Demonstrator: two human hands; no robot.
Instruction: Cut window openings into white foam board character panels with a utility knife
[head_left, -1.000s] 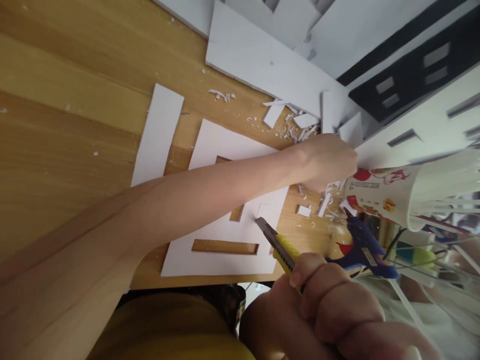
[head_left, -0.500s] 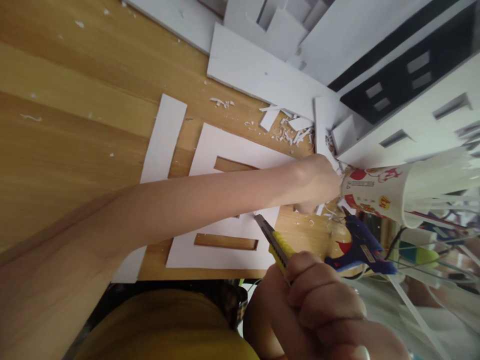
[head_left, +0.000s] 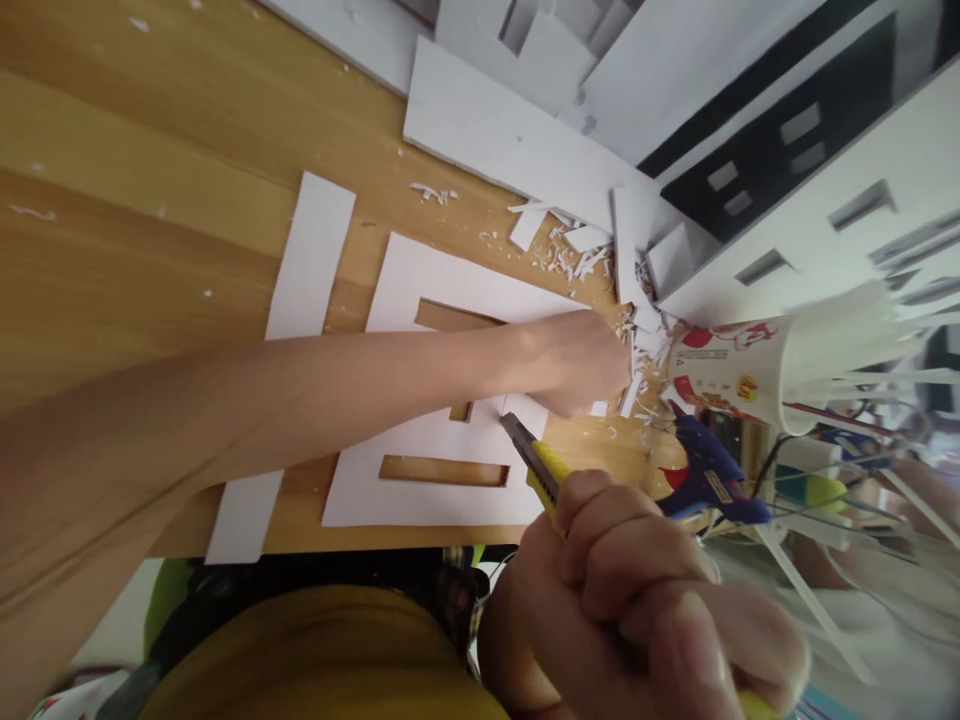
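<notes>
My right hand (head_left: 637,590) is wrapped round a yellow utility knife (head_left: 553,466), its blade extended. The blade tip touches or hovers just over a white foam board panel (head_left: 420,505), beside a short cut line. Rectangular openings are cut through this panel, and wood shows through them. Across the panel stretches my left forearm, partly covering the openings. My left hand (head_left: 581,362) rests over the panel's right edge, close to the scraps; its fingers are turned under and hidden. To the left lies a separate white strip (head_left: 311,255), partly under the forearm.
Foam offcuts (head_left: 581,255) litter the wooden table (head_left: 112,230). A long white board (head_left: 517,135) lies beyond them. On the right are a paper cup (head_left: 731,360) holding white strips, a blue glue gun (head_left: 709,465) with cables, and a standing white panel (head_left: 817,230) with window openings.
My left hand has drawn back left from the scraps, onto the panel's right edge. The knife stays at nearly the same spot on the panel. The whole view has shifted slightly.
</notes>
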